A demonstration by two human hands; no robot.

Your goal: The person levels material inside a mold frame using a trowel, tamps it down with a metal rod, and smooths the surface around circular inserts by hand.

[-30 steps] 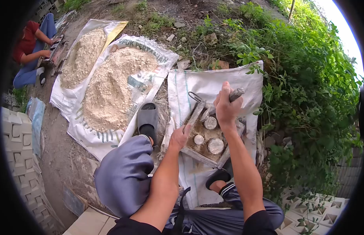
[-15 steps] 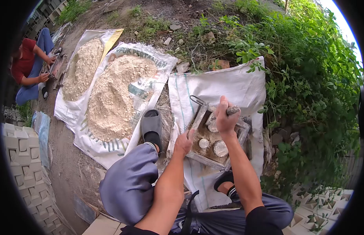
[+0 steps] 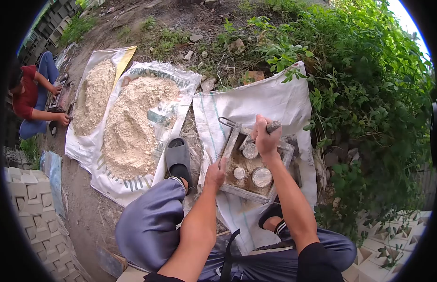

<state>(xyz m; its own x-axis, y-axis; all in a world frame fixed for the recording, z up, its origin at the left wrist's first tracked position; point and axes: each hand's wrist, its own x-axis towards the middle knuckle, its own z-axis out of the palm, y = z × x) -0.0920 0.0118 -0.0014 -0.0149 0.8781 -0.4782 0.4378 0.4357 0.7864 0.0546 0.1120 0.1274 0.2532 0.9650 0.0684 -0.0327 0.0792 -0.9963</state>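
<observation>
1. Inside the frame [image 3: 244, 192], brown fill [image 3: 249, 164] lies around three round pegs: a large peg [image 3: 261, 177], a middle peg [image 3: 250, 150] and a small peg [image 3: 239, 173]. Their tops are bare and pale.
2. At the frame's left wall, near its lower corner, the left hand [image 3: 215, 174] is clasped on the wood, thumb uppermost.
3. Above the frame's far right part, the right hand [image 3: 268, 138] is closed round a thick rod [image 3: 274, 126], whose end sticks out past the fist. The rod's lower end is hidden by the hand, so I cannot tell whether it touches the fill.
4. By my judgement, the work within the frame is partway along: fill is in place between the pegs, but it seems to sit below the rim, and the pegs are not lifted out.
5. Beneath the frame, a white sack [image 3: 256, 101] is spread on the ground; at the frame's far left corner is a wire loop [image 3: 226, 122].
6. Left of the frame, past the grey shoe [image 3: 177, 155], a big heap [image 3: 134, 127] of powder lies loose, with a second heap [image 3: 93, 94] beyond, so plenty appears unused.
7. Well apart from the frame, far to its left, a co-worker [image 3: 28, 101] in red sits bent over low work; details are too small to tell.
</observation>
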